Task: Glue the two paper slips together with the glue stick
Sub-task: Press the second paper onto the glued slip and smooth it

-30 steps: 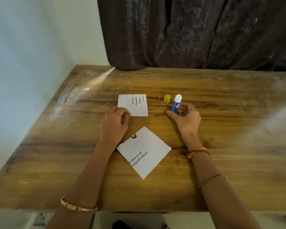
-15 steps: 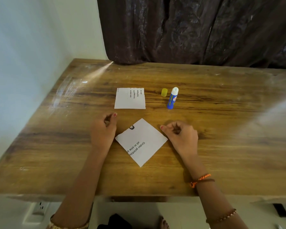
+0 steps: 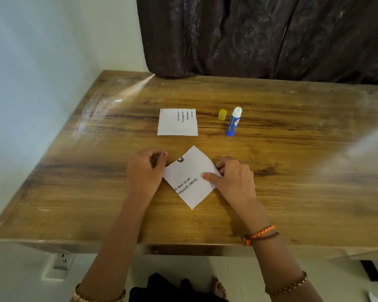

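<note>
Two white paper slips lie on the wooden table (image 3: 292, 171). The far slip (image 3: 177, 125) lies flat and square, printed along its top edge. The near slip (image 3: 189, 184) is turned like a diamond, with the words "Order printout". My right hand (image 3: 231, 177) pinches the near slip's right corner, thumb on top. My left hand (image 3: 145, 171) rests curled at the slip's left corner, touching its edge. The blue glue stick (image 3: 232, 125) stands uncapped to the right of the far slip, its white glue exposed. Its yellow cap (image 3: 222, 114) lies beside it.
A dark curtain (image 3: 260, 35) hangs behind the table's far edge. A pale wall (image 3: 42, 62) runs along the left side. A wall socket (image 3: 62, 261) sits below the table's front edge, and dark cloth and a foot show underneath.
My right hand let go of the glue stick and came back to the near slip's right corner. My left hand left the far slip and moved to the near slip's left corner.
</note>
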